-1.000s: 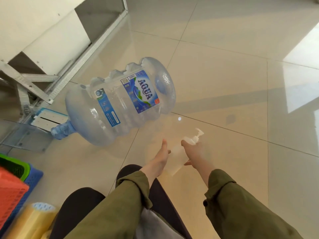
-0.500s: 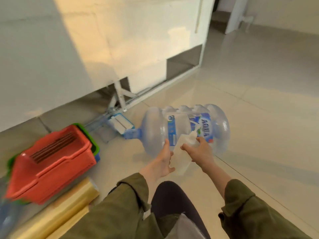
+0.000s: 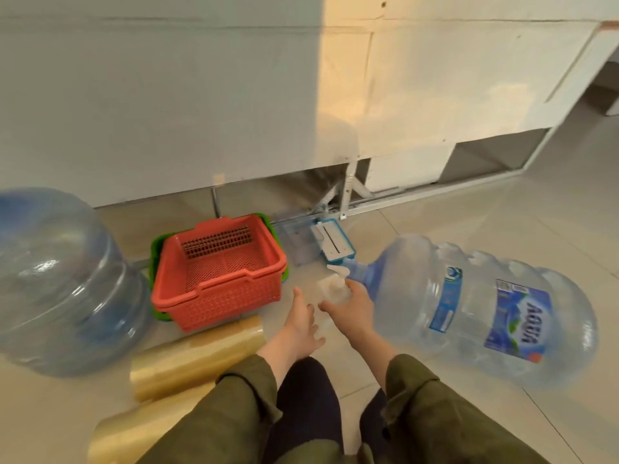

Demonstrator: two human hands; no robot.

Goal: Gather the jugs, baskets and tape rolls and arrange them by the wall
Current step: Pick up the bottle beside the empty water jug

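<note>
A large clear water jug [image 3: 469, 306] with a blue label lies on its side on the floor at the right, neck toward the wall. A second clear jug [image 3: 60, 283] lies at the left. Between them a red basket [image 3: 221, 272] sits nested in a green one [image 3: 154, 262]. Two wide yellowish tape rolls [image 3: 194, 356] [image 3: 134, 433] lie in front of the baskets. My right hand [image 3: 351, 313] grips a small clear pump bottle [image 3: 331, 289] by its top. My left hand [image 3: 301, 323] is open beside the bottle, fingers spread, touching or nearly touching it.
A white panelled wall [image 3: 234, 112] runs along the back, with a gap and metal brackets [image 3: 348, 192] at its base. A blue-and-white flat holder [image 3: 331, 242] lies by the wall behind the right jug's neck. Glossy floor tiles stretch to the right.
The view has swung left and up, so the left jug, the baskets and both tape rolls now show. My hands still hold the pump bottle, now nearer the baskets.
</note>
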